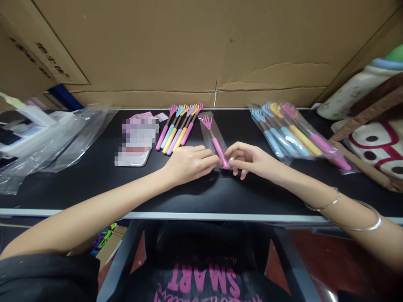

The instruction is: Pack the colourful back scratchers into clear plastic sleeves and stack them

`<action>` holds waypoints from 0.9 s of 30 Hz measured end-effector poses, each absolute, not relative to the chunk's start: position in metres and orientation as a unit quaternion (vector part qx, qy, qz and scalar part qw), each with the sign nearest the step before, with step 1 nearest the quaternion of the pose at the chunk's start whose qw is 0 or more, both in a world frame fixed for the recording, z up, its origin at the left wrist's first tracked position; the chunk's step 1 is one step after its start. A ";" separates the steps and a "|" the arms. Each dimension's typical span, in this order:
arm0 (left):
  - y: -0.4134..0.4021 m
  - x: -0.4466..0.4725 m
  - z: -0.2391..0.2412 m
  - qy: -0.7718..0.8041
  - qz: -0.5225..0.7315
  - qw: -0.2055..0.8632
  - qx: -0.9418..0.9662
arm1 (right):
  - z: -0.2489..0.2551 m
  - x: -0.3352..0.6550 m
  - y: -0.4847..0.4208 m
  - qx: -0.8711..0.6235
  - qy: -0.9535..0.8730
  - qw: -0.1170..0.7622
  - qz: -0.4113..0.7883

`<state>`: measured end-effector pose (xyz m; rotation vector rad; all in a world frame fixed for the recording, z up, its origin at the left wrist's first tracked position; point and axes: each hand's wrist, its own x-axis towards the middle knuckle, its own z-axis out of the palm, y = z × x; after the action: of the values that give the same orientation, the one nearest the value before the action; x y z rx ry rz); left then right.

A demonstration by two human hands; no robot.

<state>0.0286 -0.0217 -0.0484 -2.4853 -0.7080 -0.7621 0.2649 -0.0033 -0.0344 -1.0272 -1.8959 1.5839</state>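
A black tabletop (94,184) with a pale edge is backed by creased brown cardboard (201,50), with red flooring (317,260) seen below. Between two hands lies a pink-handled, claw-headed scratcher (218,149), enclosed in a clear plastic sleeve (204,136). Just to the scratcher's left, six uncovered claw-headed sticks (174,142) are lined up: two with pink handles, two yellow, one light blue, one lilac. Well to its right, at least four film-wrapped scratchers (304,140) are bunched, overlapped too much for an exact count. Far to its left, crumpled clear plastic bags (72,138) are spread. At the scratcher's handle end, the sleeve is pinched between thumb and forefinger of the right hand (247,159); two silver-toned bracelets (373,227) are worn on that arm. The left hand (193,165) is held palm down, its bent fingers brought to the handle's other side; whether anything is gripped there cannot be told.
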 end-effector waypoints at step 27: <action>-0.021 0.027 -0.048 -0.236 -0.258 0.238 -0.906 | -0.031 0.258 -0.012 -0.347 -0.858 0.230 0.301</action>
<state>0.0271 -0.0205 -0.0483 -2.4828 -0.6454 -0.7073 0.2581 -0.0124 -0.0307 -0.9543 -2.3595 0.8285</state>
